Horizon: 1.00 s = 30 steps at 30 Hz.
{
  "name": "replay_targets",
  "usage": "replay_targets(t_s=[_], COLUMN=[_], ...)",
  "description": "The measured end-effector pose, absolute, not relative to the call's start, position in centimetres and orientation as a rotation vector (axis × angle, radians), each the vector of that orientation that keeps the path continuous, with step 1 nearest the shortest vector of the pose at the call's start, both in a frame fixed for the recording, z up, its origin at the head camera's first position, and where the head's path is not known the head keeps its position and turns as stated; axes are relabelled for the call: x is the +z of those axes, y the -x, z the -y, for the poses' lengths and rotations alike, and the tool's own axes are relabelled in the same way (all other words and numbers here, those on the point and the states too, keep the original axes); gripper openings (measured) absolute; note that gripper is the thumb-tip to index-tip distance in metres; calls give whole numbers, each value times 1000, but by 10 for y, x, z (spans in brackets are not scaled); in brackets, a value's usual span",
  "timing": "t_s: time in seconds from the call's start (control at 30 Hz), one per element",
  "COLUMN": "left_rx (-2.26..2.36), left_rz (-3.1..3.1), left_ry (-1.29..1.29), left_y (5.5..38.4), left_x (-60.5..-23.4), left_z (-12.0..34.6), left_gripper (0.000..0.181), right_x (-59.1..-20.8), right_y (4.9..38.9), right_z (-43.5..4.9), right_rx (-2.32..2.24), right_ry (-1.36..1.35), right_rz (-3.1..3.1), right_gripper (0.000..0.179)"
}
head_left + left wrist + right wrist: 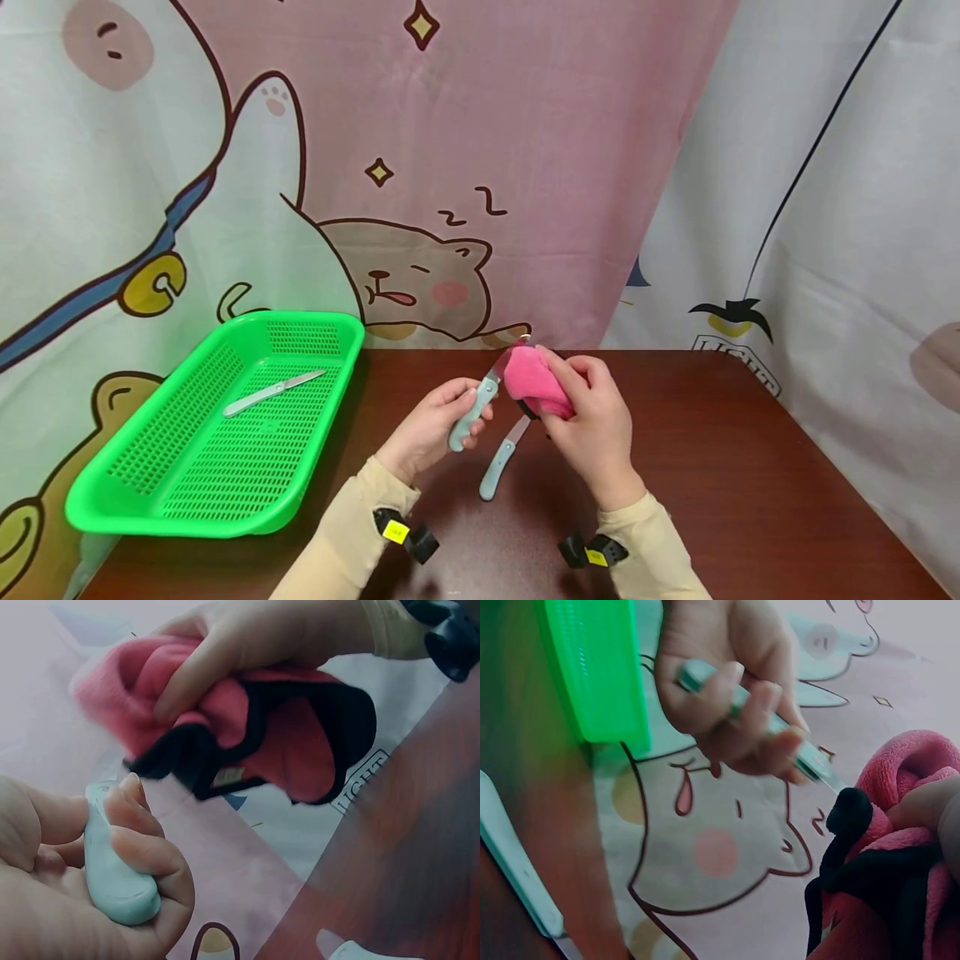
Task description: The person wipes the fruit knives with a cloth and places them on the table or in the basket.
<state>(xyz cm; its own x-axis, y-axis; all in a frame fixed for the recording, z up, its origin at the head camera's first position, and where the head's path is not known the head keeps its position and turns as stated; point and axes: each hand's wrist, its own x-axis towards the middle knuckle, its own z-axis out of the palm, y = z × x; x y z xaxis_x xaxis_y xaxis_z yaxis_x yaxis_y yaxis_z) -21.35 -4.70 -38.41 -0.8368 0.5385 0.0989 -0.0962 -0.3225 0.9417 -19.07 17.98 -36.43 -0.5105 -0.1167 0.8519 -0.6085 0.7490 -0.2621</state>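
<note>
My left hand (426, 425) grips the pale green handle (120, 862) of a small knife (474, 415), its blade pointing up and away. With my right hand (600, 429) I hold a bunched pink cloth (534, 379) edged in black. This cloth overlaps the blade, hiding part of it; the tip shows just beyond the cloth in the head view. In the right wrist view, the blade runs up to the cloth's black edge (849, 812). A second knife (498, 473) with the same handle lies on the table below my hands.
A green plastic basket (180, 525) with slotted sides stands at the left of the brown table (735, 483). Another pale-handled knife (257, 400) lies inside it. Behind the table hangs a cartoon-printed curtain (570, 167), which also runs along the right side.
</note>
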Motion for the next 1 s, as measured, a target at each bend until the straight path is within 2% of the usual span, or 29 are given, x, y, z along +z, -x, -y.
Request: replay_targets(t_s=[0.13, 0.43, 1.0], left_rx=[2210, 2220, 2201], left_rz=[-1502, -1533, -1570], left_ry=[-576, -617, -667], left_y=[211, 208, 206], left_x=[-386, -392, -395], left_z=[44, 42, 41], left_gripper=[13, 12, 12], right_x=[-370, -378, -376], right_y=[189, 190, 196], right_z=[-170, -160, -170], right_rx=[660, 630, 606], right_ry=[-590, -607, -534], right_rz=[2082, 2124, 2117], right_gripper=[67, 65, 66])
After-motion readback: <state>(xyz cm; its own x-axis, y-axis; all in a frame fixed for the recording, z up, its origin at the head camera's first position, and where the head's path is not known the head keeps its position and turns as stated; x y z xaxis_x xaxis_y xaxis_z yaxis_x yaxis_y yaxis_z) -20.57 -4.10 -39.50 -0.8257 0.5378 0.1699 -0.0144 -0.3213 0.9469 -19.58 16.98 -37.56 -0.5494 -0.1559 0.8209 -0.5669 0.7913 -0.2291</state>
